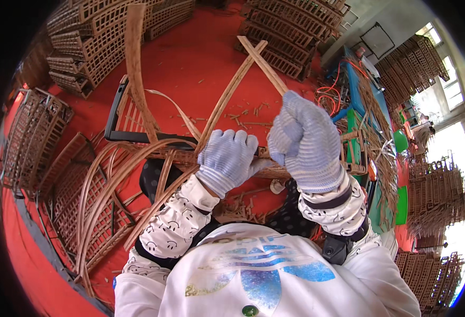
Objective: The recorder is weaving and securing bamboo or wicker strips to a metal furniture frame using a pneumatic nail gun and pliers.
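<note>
My left hand [227,158], in a pale knitted glove, grips the curved rim of a half-woven rattan frame [137,153] where several bent canes meet. A long flat cane [227,98] rises from under this hand toward the upper right. My right hand [303,140], also gloved, is closed around a second flat strip [261,61] that crosses the first near its top. Both hands sit close together over my lap. The frame's bent canes [97,195] sweep down to the left. A wide flat strip [134,68] stands up from the frame at the upper left.
Stacks of finished rattan lattice panels [90,37] stand at the back, the far left and the right [433,195] on a red floor [190,58] littered with cane offcuts. A blue and green bench [356,113] piled with loose strips and orange cable is at my right.
</note>
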Available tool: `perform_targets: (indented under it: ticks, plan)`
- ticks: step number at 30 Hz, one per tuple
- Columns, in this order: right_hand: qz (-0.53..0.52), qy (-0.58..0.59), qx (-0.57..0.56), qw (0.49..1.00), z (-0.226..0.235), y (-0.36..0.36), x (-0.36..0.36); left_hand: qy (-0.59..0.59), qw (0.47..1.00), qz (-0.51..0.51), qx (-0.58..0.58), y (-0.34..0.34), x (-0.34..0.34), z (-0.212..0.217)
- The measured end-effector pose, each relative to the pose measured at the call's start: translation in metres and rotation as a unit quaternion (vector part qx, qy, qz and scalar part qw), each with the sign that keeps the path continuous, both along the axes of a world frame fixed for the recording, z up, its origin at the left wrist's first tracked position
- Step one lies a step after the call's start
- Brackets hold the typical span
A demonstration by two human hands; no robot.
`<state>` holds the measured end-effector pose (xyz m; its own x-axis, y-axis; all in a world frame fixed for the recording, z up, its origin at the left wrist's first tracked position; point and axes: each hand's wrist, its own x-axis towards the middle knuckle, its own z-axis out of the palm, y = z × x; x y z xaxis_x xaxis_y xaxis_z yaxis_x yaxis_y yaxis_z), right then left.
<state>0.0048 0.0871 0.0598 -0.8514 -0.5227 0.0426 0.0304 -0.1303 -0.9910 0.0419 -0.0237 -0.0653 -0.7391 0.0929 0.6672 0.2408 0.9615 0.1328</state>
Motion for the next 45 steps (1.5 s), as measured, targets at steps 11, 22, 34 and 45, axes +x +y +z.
perform_targets:
  ticks: [11, 22, 34, 45]
  plan:
    - [0.037, -0.25, 0.046, 0.966, -0.049, -0.034, -0.107, -0.058, 0.998, -0.024, 0.019, 0.0, 0.011, 0.012]
    - [-0.035, 0.39, 0.398, 0.829, -0.085, 0.017, -0.093, -0.375, 0.888, -0.234, 0.131, -0.039, -0.026, 0.053]
    - [0.063, 0.458, 0.234, 0.855, -0.088, 0.042, -0.04, -0.386, 0.882, -0.261, 0.065, -0.055, -0.059, 0.043]
    - [0.126, 0.394, 0.3, 0.86, -0.078, 0.036, -0.055, 0.107, 0.98, -0.12, 0.121, -0.033, -0.008, 0.033]
